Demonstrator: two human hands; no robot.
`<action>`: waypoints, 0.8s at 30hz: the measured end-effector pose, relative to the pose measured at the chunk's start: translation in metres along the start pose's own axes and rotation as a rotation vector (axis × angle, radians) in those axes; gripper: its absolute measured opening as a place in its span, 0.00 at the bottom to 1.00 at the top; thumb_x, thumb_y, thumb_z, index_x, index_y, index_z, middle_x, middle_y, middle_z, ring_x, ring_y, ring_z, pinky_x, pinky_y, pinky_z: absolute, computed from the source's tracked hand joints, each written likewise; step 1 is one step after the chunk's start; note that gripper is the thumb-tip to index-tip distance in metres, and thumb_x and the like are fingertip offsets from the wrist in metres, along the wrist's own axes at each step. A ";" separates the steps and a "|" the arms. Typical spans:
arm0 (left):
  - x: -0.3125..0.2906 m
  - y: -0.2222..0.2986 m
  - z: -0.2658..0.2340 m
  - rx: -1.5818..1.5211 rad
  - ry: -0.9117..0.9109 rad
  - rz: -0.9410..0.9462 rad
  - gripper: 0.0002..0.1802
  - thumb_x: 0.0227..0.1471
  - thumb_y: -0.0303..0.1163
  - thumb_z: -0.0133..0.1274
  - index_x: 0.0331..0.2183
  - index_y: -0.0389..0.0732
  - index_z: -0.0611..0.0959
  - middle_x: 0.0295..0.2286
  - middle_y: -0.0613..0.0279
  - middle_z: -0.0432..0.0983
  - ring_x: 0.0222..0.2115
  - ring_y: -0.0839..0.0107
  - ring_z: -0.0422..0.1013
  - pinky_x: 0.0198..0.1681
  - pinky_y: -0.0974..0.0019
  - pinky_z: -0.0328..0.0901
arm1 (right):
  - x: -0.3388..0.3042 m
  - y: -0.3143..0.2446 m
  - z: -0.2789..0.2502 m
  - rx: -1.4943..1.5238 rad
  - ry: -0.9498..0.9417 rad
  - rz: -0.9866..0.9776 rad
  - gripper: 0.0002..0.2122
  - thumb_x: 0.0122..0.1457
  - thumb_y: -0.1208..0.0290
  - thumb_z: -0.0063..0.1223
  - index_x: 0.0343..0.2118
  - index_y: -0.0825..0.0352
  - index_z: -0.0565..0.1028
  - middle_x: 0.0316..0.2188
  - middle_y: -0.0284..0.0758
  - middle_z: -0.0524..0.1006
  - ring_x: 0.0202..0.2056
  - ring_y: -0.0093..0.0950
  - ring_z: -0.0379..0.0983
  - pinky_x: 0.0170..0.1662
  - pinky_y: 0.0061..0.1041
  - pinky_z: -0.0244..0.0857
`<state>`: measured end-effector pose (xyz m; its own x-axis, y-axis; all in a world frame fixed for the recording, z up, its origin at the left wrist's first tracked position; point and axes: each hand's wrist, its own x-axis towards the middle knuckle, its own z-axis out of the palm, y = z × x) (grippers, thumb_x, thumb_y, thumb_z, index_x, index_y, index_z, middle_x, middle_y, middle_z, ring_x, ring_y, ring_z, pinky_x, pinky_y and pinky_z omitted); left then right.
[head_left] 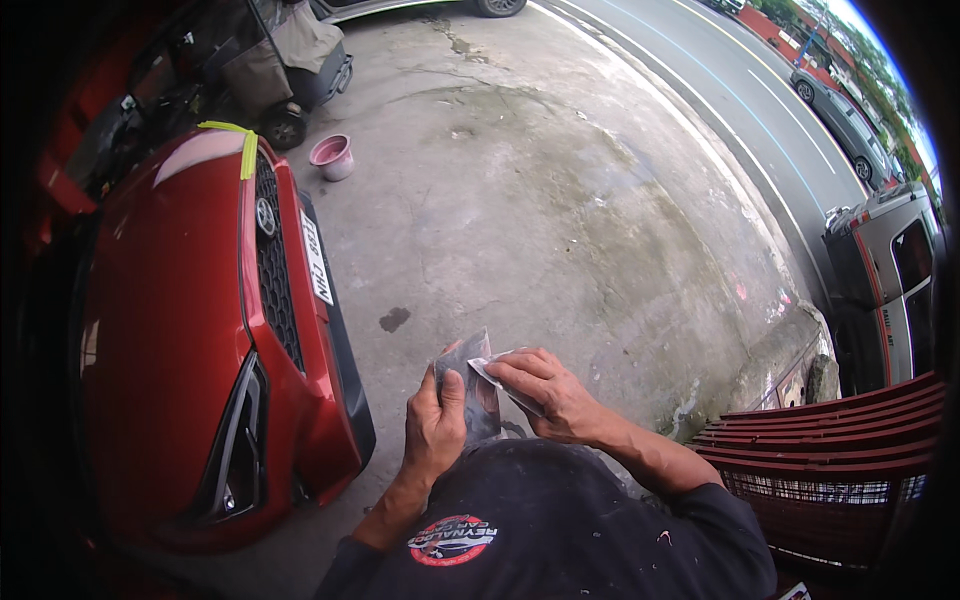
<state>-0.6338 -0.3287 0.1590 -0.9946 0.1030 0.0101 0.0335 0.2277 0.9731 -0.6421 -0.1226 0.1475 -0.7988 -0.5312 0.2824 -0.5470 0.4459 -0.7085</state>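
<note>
In front of my chest, my left hand grips a dark grey flat sheet that looks like sandpaper, thumb across its face. My right hand pinches a smaller folded piece, pale with a greyish side, which lies against the sheet's right edge. Whether the two pieces are joined is hidden by the fingers. To the left stands a red car, its hood closed. A pale pinkish patch shows on the hood's far corner, bordered by yellow-green tape.
A pink bucket sits on the concrete floor beyond the car's front. Behind it is a small wheeled cart. Dark red metal slats stand at my right. A grey vehicle is parked by the road.
</note>
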 end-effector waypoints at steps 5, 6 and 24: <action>0.003 -0.009 -0.002 0.074 0.074 0.034 0.22 0.64 0.33 0.45 0.55 0.32 0.70 0.48 0.46 0.74 0.48 0.63 0.72 0.50 0.65 0.65 | -0.013 -0.006 0.001 -0.106 -0.210 -0.078 0.33 0.41 0.79 0.60 0.57 0.58 0.71 0.54 0.32 0.72 0.54 0.34 0.66 0.58 0.37 0.53; 0.006 -0.013 -0.002 0.096 0.098 0.086 0.22 0.64 0.33 0.45 0.56 0.33 0.70 0.48 0.45 0.74 0.48 0.62 0.72 0.50 0.64 0.66 | -0.017 -0.004 -0.001 -0.131 -0.237 -0.082 0.33 0.41 0.79 0.60 0.56 0.58 0.71 0.53 0.32 0.73 0.54 0.34 0.66 0.58 0.36 0.53; -0.001 -0.014 -0.012 -0.910 0.121 -0.274 0.16 0.59 0.25 0.47 0.49 0.34 0.73 0.43 0.52 0.75 0.42 0.64 0.75 0.46 0.59 0.72 | -0.025 0.039 -0.022 -0.476 -0.162 -0.034 0.23 0.52 0.76 0.50 0.54 0.64 0.70 0.51 0.34 0.72 0.53 0.39 0.65 0.56 0.38 0.58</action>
<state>-0.6345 -0.3437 0.1477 -0.9616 0.0452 -0.2708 -0.2402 -0.6161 0.7502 -0.6484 -0.0761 0.1269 -0.7498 -0.6395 0.1698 -0.6561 0.6854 -0.3159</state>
